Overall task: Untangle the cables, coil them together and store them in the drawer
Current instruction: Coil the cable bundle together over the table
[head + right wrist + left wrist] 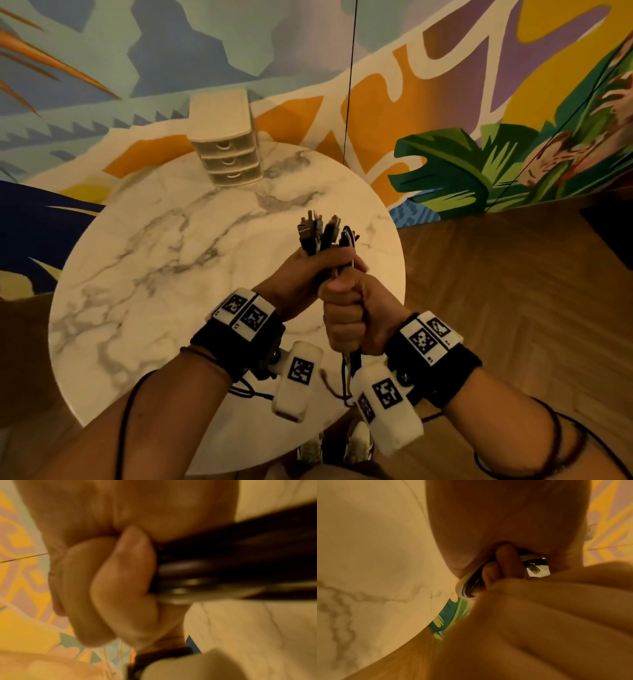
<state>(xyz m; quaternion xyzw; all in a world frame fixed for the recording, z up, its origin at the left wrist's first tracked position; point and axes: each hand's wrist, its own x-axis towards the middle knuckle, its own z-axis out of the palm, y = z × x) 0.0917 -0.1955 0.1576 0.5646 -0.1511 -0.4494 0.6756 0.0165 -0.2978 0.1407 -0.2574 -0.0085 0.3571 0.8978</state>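
A bundle of dark and white cables [323,236] stands upright above the round marble table [171,260], its plug ends pointing up. My left hand [308,270] grips the bundle just below the plugs. My right hand [346,315] is fisted around the same cables right beneath it. The loose ends [346,380] hang down below my right fist. The left wrist view shows white and dark strands [467,588] squeezed between fingers. In the right wrist view, my fingers [120,582] wrap thick dark cables [223,568]. A small beige three-drawer unit [226,144] stands at the table's far edge, drawers closed.
A painted mural wall [445,102] rises behind the table. Wooden floor [513,291] lies to the right. A thin black cord [349,85] hangs down near the far table edge. My shoes [356,445] show below the near edge.
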